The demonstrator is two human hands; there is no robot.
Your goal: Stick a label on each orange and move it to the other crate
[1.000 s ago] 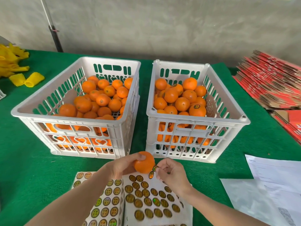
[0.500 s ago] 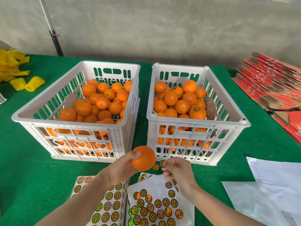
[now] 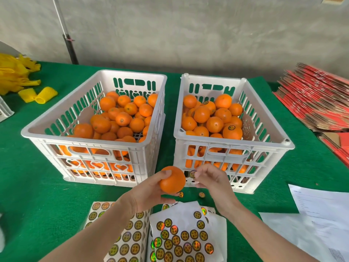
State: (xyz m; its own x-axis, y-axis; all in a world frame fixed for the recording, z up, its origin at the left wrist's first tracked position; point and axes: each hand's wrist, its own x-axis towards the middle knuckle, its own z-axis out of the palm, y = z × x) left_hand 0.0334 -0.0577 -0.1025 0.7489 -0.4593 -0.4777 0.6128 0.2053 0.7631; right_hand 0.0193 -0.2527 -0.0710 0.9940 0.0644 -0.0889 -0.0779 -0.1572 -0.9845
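Note:
My left hand [image 3: 149, 193] grips an orange [image 3: 172, 179] in front of the gap between two white crates. My right hand [image 3: 211, 181] pinches a round gold label [image 3: 192, 174] just right of that orange, a little apart from it. The left crate [image 3: 47, 127] holds many unlabelled oranges. In the right crate [image 3: 232, 142] lie oranges, some with labels showing, such as one [image 3: 232, 131] near its front. Label sheets [image 3: 181, 237] lie on the table below my hands.
Two loose labels [image 3: 201, 194] lie on the green table cloth [image 3: 28, 186]. White papers [image 3: 319, 210] sit at the front right, red flat cartons [image 3: 317, 97] at the far right, yellow foam nets [image 3: 37, 94] at the far left.
Both hands rose from the label sheet toward the crates. My right hand peeled a label off the sheet and lifted it beside the orange.

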